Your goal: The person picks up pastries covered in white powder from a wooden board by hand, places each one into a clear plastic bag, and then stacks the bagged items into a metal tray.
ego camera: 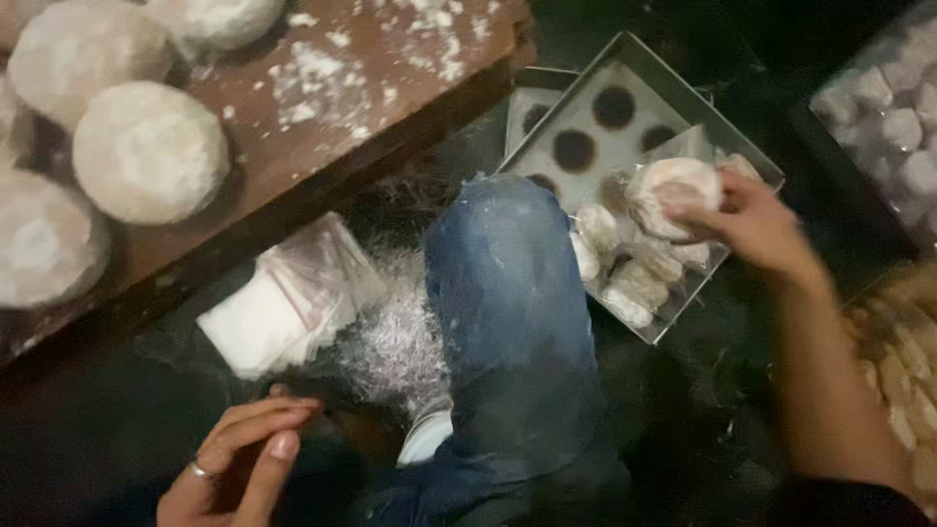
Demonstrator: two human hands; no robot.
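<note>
A raised knee in blue jeans (508,293) stands between the two hands, blocking the straight way across. Left of it, a stack of clear plastic bags (293,293) and a heap of shredded film (395,342) crowd the dark floor. The metal tray (586,107) keeps bare room at its far end; pastries (634,278) fill its near corner. Dough rounds (146,151) cover the wooden counter's (390,88) left side.

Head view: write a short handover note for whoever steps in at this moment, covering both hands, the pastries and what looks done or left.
Right hand: holds a round bagged pastry over the metal tray.
Left hand: low by the knee, fingers pinched; whether it holds anything is unclear. Nearest is the stack of clear bags.
Done: several wrapped pastries lie in the tray's near corner.
Left: floured dough rounds sit unbagged on the wooden board.
</note>
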